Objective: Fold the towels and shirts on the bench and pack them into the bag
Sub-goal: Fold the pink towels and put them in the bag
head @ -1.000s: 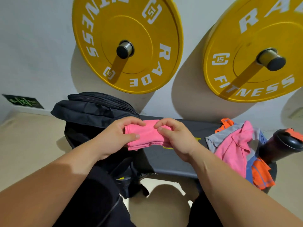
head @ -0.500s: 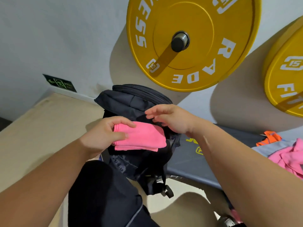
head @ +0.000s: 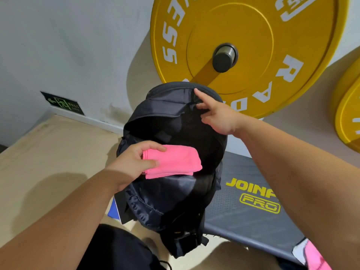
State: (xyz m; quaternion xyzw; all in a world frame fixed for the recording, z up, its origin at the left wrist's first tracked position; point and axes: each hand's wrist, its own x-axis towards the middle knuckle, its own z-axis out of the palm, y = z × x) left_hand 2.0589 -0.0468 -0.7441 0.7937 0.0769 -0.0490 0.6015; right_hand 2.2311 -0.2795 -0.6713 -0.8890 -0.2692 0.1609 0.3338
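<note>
Our left hand (head: 134,162) is clamped on the left end of the folded pink towel (head: 175,162), thumb on the near side and fingers curled over the top. The towel lies across the near lip of the black backpack (head: 175,201), with its free end over the dark open mouth. Our right hand (head: 216,114) is at the backpack's far rim, pinching the bunched fabric there with the forefinger stretched along the edge, so the mouth gapes wide between the two hands. Behind the towel the mouth shows only dark lining. The backpack stands at the left end of the grey weight bench (head: 243,221), its lower straps hanging over the bench's near edge. A yellow weight plate (head: 243,36) hangs on the wall just behind the backpack's top, close to our right hand, and a second yellow plate (head: 348,114) sits farther right. Left of the backpack the tan floor (head: 48,152) lies open as far as the green exit sign (head: 62,103). A blue object (head: 114,209) touches the backpack's lower left side. More pink cloth (head: 315,258) lies on the bench, well right of the backpack.
</note>
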